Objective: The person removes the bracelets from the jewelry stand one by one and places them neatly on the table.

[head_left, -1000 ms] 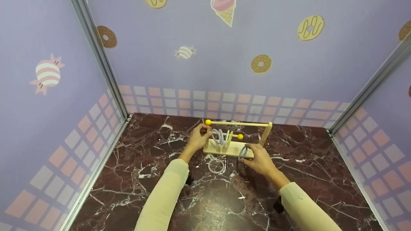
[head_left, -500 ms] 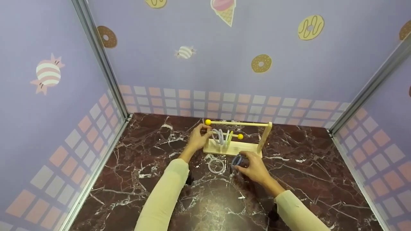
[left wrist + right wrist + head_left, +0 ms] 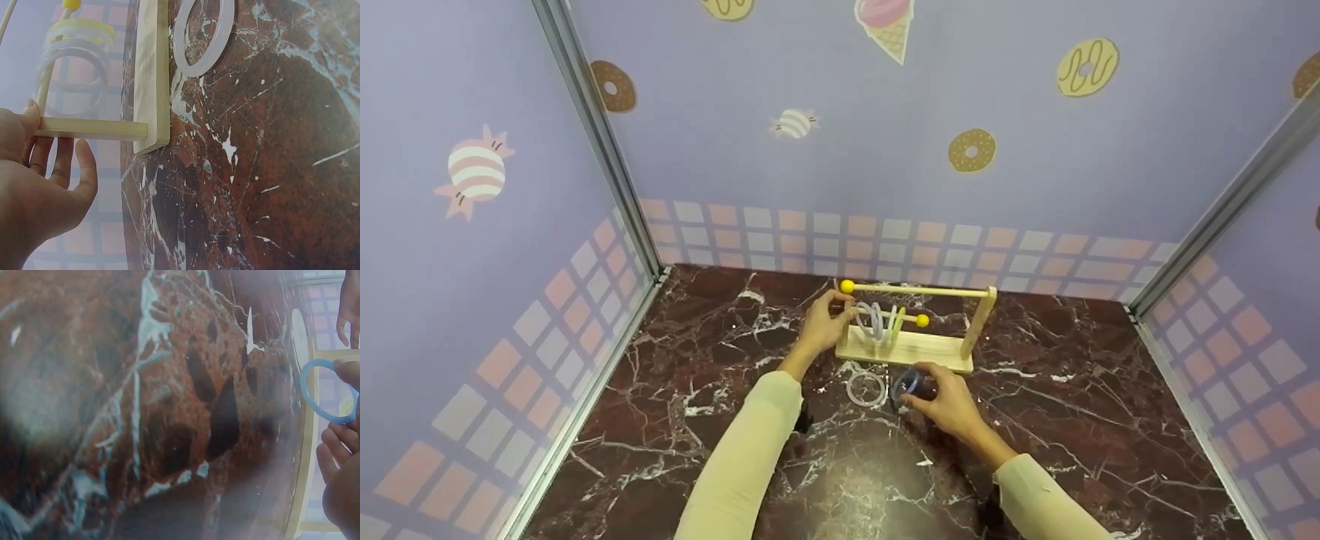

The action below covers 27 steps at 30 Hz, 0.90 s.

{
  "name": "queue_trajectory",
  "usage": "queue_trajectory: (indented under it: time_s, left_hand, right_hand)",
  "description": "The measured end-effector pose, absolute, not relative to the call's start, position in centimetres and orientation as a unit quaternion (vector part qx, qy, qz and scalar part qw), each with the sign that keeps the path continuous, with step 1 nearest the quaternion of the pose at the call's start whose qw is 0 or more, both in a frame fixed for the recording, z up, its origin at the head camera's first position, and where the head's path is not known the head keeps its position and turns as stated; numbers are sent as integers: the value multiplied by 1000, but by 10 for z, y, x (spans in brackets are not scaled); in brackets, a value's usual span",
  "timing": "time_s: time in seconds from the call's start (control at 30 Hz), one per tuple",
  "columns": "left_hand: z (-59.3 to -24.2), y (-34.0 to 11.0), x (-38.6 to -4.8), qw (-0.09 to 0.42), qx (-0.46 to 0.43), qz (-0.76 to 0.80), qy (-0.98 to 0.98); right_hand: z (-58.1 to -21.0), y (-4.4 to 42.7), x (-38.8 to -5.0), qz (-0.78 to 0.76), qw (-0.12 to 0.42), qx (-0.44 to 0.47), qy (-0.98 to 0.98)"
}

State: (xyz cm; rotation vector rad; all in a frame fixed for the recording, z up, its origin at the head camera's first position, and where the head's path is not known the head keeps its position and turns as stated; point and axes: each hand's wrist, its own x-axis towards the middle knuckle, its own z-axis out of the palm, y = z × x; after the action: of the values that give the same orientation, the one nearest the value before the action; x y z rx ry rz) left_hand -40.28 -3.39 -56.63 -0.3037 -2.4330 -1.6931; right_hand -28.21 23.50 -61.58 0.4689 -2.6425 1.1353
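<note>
A pale wooden stand (image 3: 934, 348) with two horizontal rods sits on the marble-patterned surface. My left hand (image 3: 823, 324) grips the top of its short upright (image 3: 93, 128), thumb on one side and fingers on the other. Several rings (image 3: 876, 324), pale lilac, whitish and yellow, hang on the lower rod, which ends in a yellow ball (image 3: 922, 320). My right hand (image 3: 951, 403) pinches a light blue ring (image 3: 305, 385) between thumb and fingers, in front of the stand. A pale ring (image 3: 194, 72) lies flat on the surface, left of the blue one in the head view.
The longer upper rod (image 3: 919, 289) runs from the tall right post (image 3: 979, 322) to a yellow ball (image 3: 847, 286); no rings hang on it. Purple walls (image 3: 697, 150) with printed sweets enclose the back and both sides, joined by metal corner strips (image 3: 607, 165).
My right hand has moved left and toward me with the blue ring, away from the stand's base, nearer the ring lying on the surface. The left hand has stayed on the upright.
</note>
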Motion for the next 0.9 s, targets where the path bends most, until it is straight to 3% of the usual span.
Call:
queue_trajectory:
  time_s: [0.43, 0.9]
  left_hand:
    - [-565, -32, -401, 80, -99, -565, -815]
    - [-566, -34, -403, 76, -95, -565, -816]
  right_hand:
    - [-625, 237, -285, 439, 102, 140, -882]
    - [-636, 246, -285, 374, 104, 131, -912]
